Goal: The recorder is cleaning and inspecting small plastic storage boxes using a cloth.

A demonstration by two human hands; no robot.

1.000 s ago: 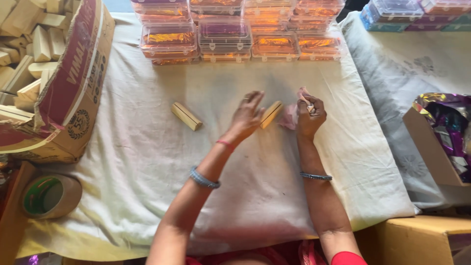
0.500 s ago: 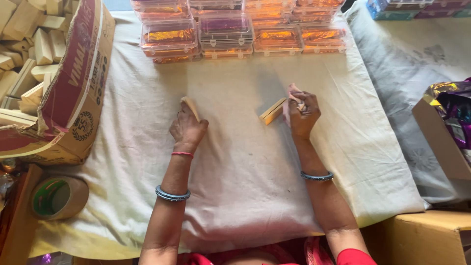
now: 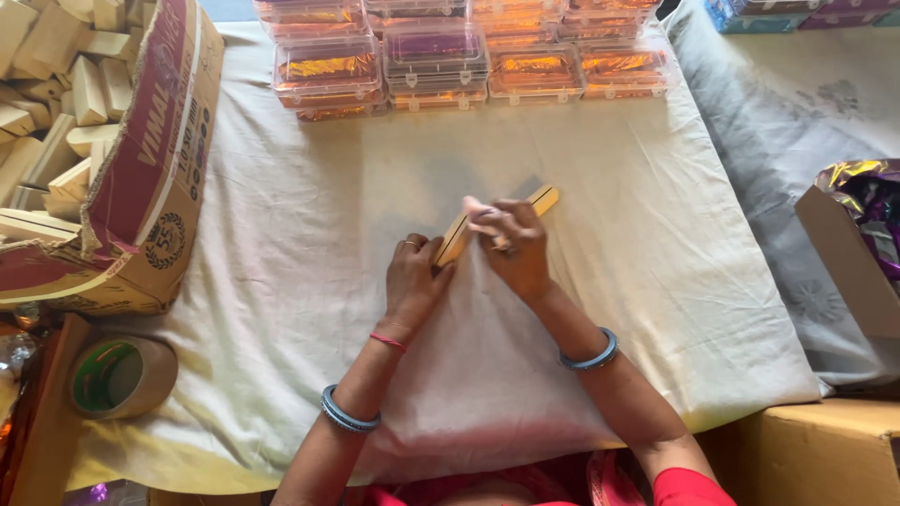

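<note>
Two pale wooden blocks lie end to end in a slanted line on the white cloth. My left hand grips the nearer block at its lower end. My right hand rests over the joint between them, fingers curled, with something pinkish at the fingertips. The far block sticks out past my right hand toward the upper right. Both wrists wear blue bangles.
Stacks of clear plastic boxes with orange and purple contents line the far edge. A torn cardboard carton of wooden blocks stands at left. A tape roll lies at lower left; brown boxes sit at right.
My left hand picked up the left block and carried it right to meet the block in my right hand. Both hands have come together nearer the cloth's middle.
</note>
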